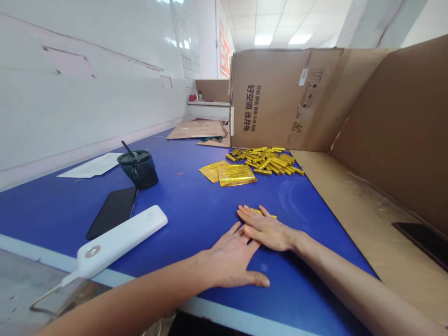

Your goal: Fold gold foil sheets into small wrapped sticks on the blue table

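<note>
My right hand lies flat, fingers stretched out, over a small gold foil roll on the blue table; most of the roll is hidden beneath it. Palm down, my left hand rests just in front with its thumb spread, and its fingertips meet the right hand's fingers. What lies under those fingertips is hidden. Beyond both hands are flat gold foil sheets, partly overlapping. A loose heap of several rolled gold foil tubes sits behind them to the right.
At the left are a white corded device, a black phone, a dark lidded mug and white paper. Large cardboard panels stand at the back and right. Another dark phone lies at the right edge.
</note>
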Demonstrator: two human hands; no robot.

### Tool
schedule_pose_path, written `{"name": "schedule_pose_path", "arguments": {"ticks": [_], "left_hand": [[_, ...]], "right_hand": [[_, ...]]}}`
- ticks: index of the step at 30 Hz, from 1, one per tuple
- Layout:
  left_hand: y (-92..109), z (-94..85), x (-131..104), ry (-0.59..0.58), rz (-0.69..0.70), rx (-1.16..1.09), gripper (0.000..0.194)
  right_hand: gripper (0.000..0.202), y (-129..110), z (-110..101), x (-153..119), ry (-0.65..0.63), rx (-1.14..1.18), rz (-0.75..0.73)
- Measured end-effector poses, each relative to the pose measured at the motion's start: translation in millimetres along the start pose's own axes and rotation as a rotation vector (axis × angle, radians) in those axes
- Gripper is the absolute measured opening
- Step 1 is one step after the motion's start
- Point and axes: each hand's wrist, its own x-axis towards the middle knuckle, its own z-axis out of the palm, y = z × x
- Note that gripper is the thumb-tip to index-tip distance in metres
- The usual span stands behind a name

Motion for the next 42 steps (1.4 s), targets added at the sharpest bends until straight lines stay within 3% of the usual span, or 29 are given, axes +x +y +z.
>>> {"name": "schedule_pose_path", "arguments": {"ticks": [8,22,37,42], "left_hand": [[-2,6.0,0,-0.062,-0.033,-0.014,0.087],[-32,-7.0,13,-0.105,0.036,0.008,0.067],[-31,-5.1,14,-0.128,0.004,0.006,0.069],[-32,-4.7,12,-0.111,0.010,0.001,0.072]], "right_hand": [[0.064,28,-1,10,0.073,-0.170,0.131],[0.070,40,13,3,0.214,-0.249,0.373],[0.071,40,14,5,0.268,-0.095,0.373],[0.063,43,-1,-5,0.291,0.027,0.325]]}}
